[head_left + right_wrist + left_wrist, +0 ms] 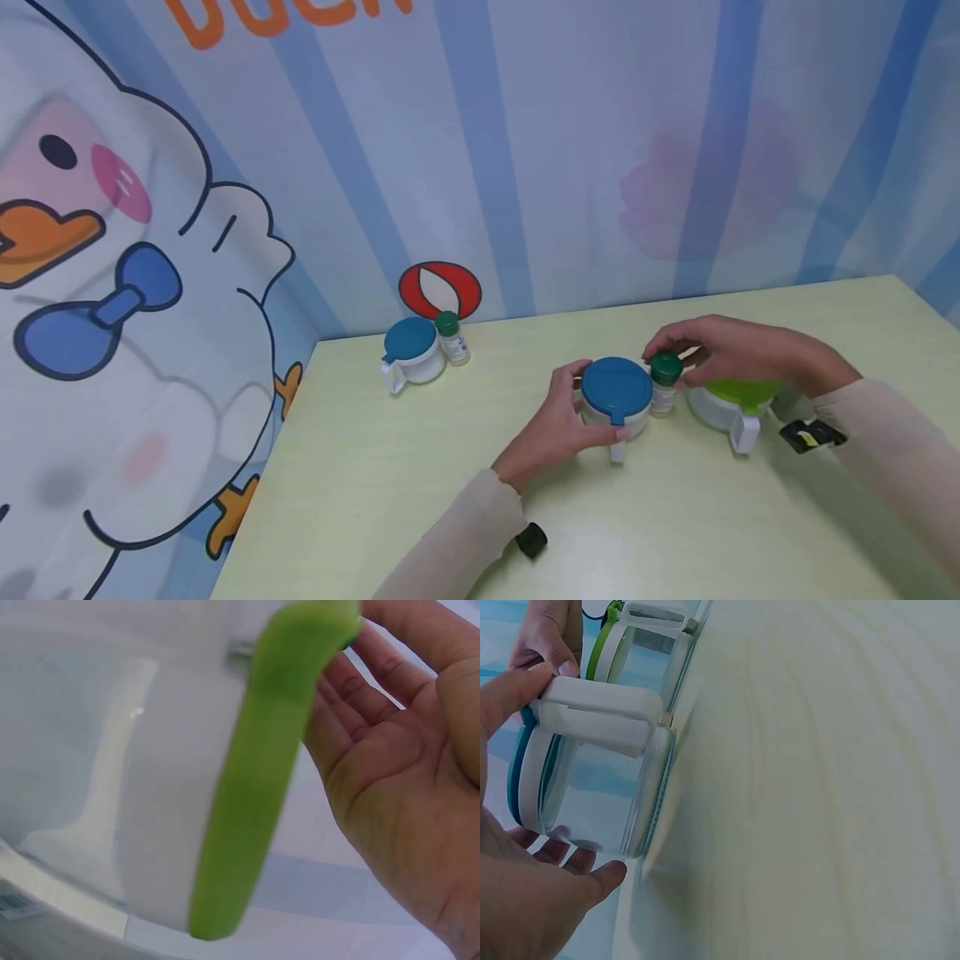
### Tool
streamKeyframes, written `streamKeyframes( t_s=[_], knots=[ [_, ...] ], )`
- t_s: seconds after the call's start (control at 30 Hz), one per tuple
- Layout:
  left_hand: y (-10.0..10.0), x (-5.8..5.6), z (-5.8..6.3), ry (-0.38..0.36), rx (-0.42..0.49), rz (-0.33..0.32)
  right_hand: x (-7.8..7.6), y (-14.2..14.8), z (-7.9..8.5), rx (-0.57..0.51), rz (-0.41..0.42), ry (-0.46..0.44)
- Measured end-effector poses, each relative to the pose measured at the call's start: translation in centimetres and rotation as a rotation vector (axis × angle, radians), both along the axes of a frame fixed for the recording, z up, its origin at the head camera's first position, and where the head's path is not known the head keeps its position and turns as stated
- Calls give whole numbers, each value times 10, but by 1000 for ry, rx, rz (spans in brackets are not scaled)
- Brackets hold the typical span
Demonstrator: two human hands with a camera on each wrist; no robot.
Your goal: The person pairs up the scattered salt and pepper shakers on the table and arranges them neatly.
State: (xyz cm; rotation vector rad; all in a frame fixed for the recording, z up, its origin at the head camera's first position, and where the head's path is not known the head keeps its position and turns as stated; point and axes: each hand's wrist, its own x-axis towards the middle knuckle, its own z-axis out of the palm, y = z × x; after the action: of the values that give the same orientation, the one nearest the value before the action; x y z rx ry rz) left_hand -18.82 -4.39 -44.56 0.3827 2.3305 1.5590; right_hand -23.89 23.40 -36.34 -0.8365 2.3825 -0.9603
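My left hand [561, 423] grips a clear jar with a blue lid and white handle [617, 388], its thumb at the near side and fingers round the far left side. The left wrist view shows this jar [596, 776] from the side, thumb and fingers spanning it. Just right of it, a small clear bottle with a green cap [665, 368] stands close to the jar. My right hand [723, 350] pinches that bottle near its cap. Under the right hand sits a green-lidded jar [717, 410], partly covered; its lid [251, 765] fills much of the right wrist view.
Another blue-lidded jar [412, 354] and green-capped bottle [453, 340] stand side by side at the table's back left. The pale table [420, 467] meets a printed backdrop [570, 167] along its back edge. A cartoon duck panel [150, 400] borders the left.
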Motion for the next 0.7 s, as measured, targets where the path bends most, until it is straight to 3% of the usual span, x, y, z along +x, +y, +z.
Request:
streamKeyframes(
  t_s=[0.17, 0.47, 0.7],
  knots=[
    [-10, 2, 3, -3, -12, 10, 4, 1, 4, -6, 0, 26],
    [-43, 1, 13, 64, 8, 32, 12, -10, 12, -26, -2, 144],
    [-70, 0, 18, 96, 41, 65, 12, -31, 16, -52, 18, 127]
  ],
)
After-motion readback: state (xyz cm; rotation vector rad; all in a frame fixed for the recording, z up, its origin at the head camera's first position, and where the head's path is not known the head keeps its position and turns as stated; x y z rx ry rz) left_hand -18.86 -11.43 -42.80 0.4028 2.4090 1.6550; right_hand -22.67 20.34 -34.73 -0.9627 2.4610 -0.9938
